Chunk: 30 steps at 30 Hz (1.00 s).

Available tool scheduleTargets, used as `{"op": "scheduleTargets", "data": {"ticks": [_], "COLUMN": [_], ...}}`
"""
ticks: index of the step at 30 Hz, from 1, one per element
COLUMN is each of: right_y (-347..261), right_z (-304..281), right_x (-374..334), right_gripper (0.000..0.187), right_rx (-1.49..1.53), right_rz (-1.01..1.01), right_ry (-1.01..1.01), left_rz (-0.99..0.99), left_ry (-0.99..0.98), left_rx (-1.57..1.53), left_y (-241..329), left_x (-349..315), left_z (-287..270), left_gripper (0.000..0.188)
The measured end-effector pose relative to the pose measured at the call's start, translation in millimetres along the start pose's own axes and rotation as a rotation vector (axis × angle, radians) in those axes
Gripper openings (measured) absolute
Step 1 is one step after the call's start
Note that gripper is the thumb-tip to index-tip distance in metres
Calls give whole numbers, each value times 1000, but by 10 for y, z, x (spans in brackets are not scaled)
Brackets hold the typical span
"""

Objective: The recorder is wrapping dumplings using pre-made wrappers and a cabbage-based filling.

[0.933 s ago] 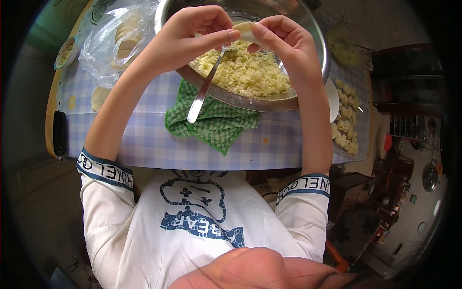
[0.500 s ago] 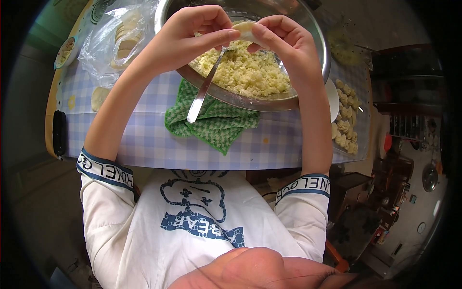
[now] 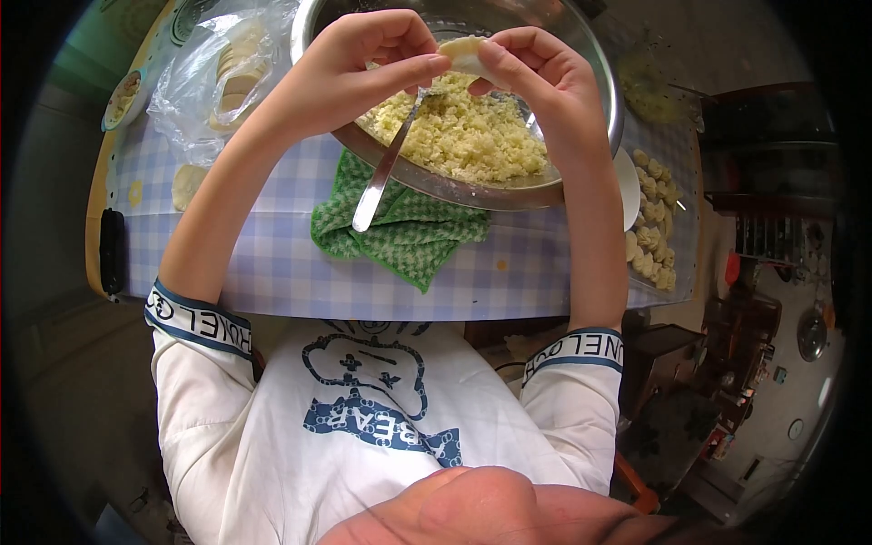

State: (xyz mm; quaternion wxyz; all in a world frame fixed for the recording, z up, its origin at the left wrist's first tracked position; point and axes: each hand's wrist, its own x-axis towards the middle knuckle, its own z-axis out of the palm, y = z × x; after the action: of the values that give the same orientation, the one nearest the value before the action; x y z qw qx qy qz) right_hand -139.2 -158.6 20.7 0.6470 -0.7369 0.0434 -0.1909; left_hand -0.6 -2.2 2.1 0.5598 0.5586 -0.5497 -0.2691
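Between both hands, over the large steel bowl point(image 3: 436, 182), is a pale folded dumpling point(image 3: 465, 56). My left hand point(image 3: 386, 59) pinches its left end with thumb and fingers. The right end is in the grip of my right hand point(image 3: 540, 68), thumb pressed on the near face. Pale yellow-green chopped filling point(image 3: 472, 141) lies in the bowl beneath. A metal spoon point(image 3: 386, 177) leans over the near rim, its bowl end in the filling and its handle toward me.
A green checked cloth point(image 3: 400, 227) lies before the bowl. At left are a plastic bag point(image 3: 186, 95) around stacked dough wrappers point(image 3: 238, 86), a loose wrapper point(image 3: 188, 186) and a small dish point(image 3: 125, 98). Finished dumplings point(image 3: 652, 222) sit on a tray at right, beside a white plate point(image 3: 627, 191).
The dumpling's upper edge stands slightly higher and shows more between my fingers. Both hands stay in nearly the same place, still pinching it.
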Motion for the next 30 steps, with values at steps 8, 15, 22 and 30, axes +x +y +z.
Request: {"op": "scheduleTargets", "data": {"ticks": [8, 15, 22, 30], "right_y": [-4, 1, 40, 16], "right_z": [1, -7, -8, -4], "right_x": [-4, -6, 0, -11], "right_gripper": [21, 21, 20, 20], "right_rx": [1, 0, 18, 5], "right_rz": [0, 12, 18, 42], "right_ry": [-12, -58, -93, -126], "left_rz": [-4, -6, 25, 17], "left_ry": [75, 33, 19, 10], "left_rx": [-44, -27, 15, 65], "left_y": [15, -7, -4, 31], "left_x": [6, 1, -1, 1], "left_z": [42, 13, 11, 8], "left_gripper": [17, 17, 16, 17]}}
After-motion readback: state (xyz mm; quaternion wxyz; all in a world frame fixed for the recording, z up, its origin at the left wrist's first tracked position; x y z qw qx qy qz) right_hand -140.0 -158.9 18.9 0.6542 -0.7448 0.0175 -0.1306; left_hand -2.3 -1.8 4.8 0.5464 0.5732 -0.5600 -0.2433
